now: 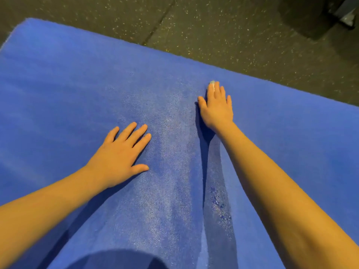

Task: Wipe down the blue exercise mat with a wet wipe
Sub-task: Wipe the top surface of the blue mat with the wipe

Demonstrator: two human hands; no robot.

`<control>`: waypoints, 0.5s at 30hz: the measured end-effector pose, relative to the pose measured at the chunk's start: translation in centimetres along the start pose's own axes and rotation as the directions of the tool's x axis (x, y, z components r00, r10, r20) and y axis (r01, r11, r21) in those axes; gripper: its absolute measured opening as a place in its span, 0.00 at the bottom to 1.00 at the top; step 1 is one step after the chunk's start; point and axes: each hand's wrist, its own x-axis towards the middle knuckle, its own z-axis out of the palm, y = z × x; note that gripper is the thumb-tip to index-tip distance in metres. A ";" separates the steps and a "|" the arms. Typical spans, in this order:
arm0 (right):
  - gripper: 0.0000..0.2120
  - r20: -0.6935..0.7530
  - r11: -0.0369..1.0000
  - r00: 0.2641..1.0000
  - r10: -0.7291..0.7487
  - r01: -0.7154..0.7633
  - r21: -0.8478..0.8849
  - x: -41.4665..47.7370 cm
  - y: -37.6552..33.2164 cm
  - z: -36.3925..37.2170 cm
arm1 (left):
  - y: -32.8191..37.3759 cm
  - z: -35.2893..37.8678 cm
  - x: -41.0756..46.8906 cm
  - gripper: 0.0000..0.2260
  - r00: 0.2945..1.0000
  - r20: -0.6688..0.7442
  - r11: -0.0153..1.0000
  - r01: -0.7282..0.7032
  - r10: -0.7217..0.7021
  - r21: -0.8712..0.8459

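Blue exercise mat [77,90] flat on dark speckled floor [233,32], filling most of view. Right hand [216,106] palm-down near far edge of mat, fingers [217,90] extended and close together, pressing a wet wipe [212,82] flat; only a small pale bit of wipe visible past fingertips. Left hand [121,155] flat on mat, fingers spread, holding nothing. Damp glistening streak [171,152] between the two hands, running back toward camera.
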 end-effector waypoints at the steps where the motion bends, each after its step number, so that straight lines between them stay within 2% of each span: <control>1: 0.30 0.014 0.999 0.999 0.036 -0.037 0.033 1.1 -0.4 -0.2 | 0.0 0.1 0.1 0.37 1.000 -0.014 1.000 -0.006 0.006 0.002; 3: 0.32 0.046 0.997 0.997 -0.059 0.056 0.062 2.5 -1.9 -0.2 | 0.0 0.1 0.2 0.37 0.999 -0.031 1.000 -0.011 0.011 -0.003; 5: 0.34 0.092 0.972 0.968 -0.233 0.233 0.016 2.9 -2.6 0.0 | -0.1 0.0 0.2 0.37 0.999 -0.031 1.000 -0.013 0.013 -0.012; 6: 0.34 0.095 0.963 0.960 -0.264 0.268 -0.027 3.2 -2.1 -0.1 | -0.1 -0.2 0.2 0.37 1.000 -0.028 1.000 -0.014 0.014 -0.015; 7: 0.33 0.056 0.966 0.968 -0.245 0.248 -0.067 3.6 -1.3 -0.3 | -0.1 -0.3 0.2 0.37 0.999 -0.034 1.000 -0.016 0.015 -0.016; 9: 0.30 -0.060 0.995 0.997 -0.057 0.052 -0.084 4.9 0.6 -1.1 | 0.1 -0.4 0.3 0.37 0.999 -0.037 1.000 -0.013 0.012 -0.017; 11: 0.32 -0.018 0.991 0.991 0.135 -0.135 -0.014 5.7 0.9 -1.9 | 0.1 -0.4 0.4 0.37 0.998 -0.056 1.000 -0.001 -0.001 -0.022; 12: 0.33 0.023 0.993 0.993 0.115 -0.115 0.017 5.9 0.1 -1.9 | 0.1 -0.4 0.3 0.37 0.998 -0.067 1.000 0.004 -0.005 -0.025; 15: 0.34 0.066 0.975 0.973 -0.222 0.222 0.007 5.5 -2.8 -1.0 | -0.1 -0.4 0.2 0.37 0.996 -0.085 1.000 -0.002 0.000 -0.020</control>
